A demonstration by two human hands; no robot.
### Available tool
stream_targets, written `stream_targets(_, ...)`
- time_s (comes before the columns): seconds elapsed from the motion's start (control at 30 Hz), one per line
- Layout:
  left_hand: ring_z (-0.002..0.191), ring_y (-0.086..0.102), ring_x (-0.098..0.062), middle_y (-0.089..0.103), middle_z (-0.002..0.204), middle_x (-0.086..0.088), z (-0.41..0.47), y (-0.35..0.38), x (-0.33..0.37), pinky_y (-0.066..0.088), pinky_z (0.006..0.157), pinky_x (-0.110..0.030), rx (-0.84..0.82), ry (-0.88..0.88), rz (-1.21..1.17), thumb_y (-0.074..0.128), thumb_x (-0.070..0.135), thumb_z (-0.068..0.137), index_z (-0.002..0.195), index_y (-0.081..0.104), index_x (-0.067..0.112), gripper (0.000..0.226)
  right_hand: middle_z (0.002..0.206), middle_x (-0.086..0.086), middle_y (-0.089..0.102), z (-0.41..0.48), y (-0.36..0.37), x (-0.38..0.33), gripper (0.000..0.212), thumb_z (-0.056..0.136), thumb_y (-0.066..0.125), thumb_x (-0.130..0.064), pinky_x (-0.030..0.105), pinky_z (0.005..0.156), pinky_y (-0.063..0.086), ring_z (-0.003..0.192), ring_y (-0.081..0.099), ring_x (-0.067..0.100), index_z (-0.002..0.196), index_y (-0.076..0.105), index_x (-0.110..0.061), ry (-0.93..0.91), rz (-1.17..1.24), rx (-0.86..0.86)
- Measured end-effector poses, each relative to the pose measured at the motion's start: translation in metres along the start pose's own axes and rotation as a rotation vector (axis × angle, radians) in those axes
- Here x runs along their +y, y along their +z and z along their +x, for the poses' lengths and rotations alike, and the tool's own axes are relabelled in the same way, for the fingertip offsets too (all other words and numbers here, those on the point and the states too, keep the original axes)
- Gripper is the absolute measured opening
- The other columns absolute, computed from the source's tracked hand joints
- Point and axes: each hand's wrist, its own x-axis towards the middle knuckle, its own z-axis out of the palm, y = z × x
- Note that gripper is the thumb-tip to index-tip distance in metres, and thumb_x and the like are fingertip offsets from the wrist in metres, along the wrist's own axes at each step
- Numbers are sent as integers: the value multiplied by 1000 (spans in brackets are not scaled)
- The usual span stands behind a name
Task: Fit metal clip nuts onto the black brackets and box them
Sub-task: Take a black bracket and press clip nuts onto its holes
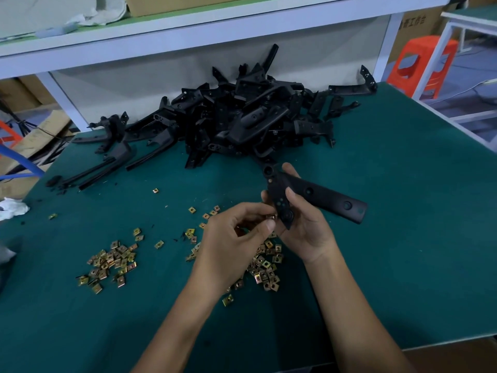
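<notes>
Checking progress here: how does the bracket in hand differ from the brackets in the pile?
The held bracket is gripped alone in the right hand; the pile brackets lie tangled on the table. The left hand pinches a nut at the held bracket; the pile brackets show no nuts. Both are black, with holes.

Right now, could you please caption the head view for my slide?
The right hand holds a black bracket while left hand pinches a clip nut at its edge, over scattered loose nuts.
</notes>
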Motion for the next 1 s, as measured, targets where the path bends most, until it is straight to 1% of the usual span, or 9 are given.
stream_targets(0.23,93,70,-2,75,97,17,-3,-1,0,54,78,-16,-9,-28,6,74,19,89,104,74,28,17,115,2,71,0,1,0,48,90,64,-21,35,83,59,101,71,20,135,59,-35,-2,-15,-5)
stream_targets(0.37,92,69,2,74,96,21,-6,-1,4,52,78,-11,-1,5,55,76,28,87,103,74,32,17,115,3,71,0,-1,1,42,95,58,-18,37,88,58,102,70,20,133,63,-35,-8,-2,-18)
stream_targets(0.43,93,68,1,73,96,21,-9,-2,8,51,78,-11,11,41,94,76,32,85,103,73,35,18,116,3,70,-1,-1,1,41,96,58,-18,42,95,52,103,70,21,133,63,-36,-8,-3,-25)
stream_targets(0.5,93,68,-4,72,95,17,-12,-2,13,51,79,-13,30,92,135,77,36,84,102,73,39,19,116,3,70,-1,0,0,46,91,70,-19,45,99,48,103,70,21,133,62,-36,-12,3,-42)
stream_targets(0.57,92,67,-6,71,95,16,-15,-2,19,50,79,-14,49,171,154,79,32,83,103,73,39,21,116,3,71,-2,1,-1,58,81,83,-22,41,94,55,103,71,21,134,63,-35,-22,16,-66)
stream_targets(0.63,89,67,-7,71,93,18,-18,-2,27,48,77,-13,60,241,159,81,28,83,103,73,36,23,114,4,72,-3,3,-2,60,76,86,-24,38,87,58,102,72,22,132,65,-34,-22,37,-77)
stream_targets(0.83,86,65,-8,68,92,25,-24,-5,47,49,74,-15,87,384,215,76,33,84,104,70,41,23,115,7,71,-4,6,-3,67,71,91,-23,38,87,59,100,72,23,131,64,-31,-23,61,-68)
stream_targets(0.93,73,66,-5,70,84,19,-19,-6,43,46,63,-10,114,257,198,69,41,90,91,72,40,3,115,8,72,-3,5,-2,59,75,88,-18,36,84,59,101,72,24,129,67,-30,-20,104,-79)
stream_targets(1.0,58,58,0,71,74,12,-11,-3,33,43,54,-11,115,90,110,65,38,94,84,74,33,14,118,8,71,-3,4,-1,58,78,85,-18,37,85,58,103,71,24,131,66,-30,-15,99,-73)
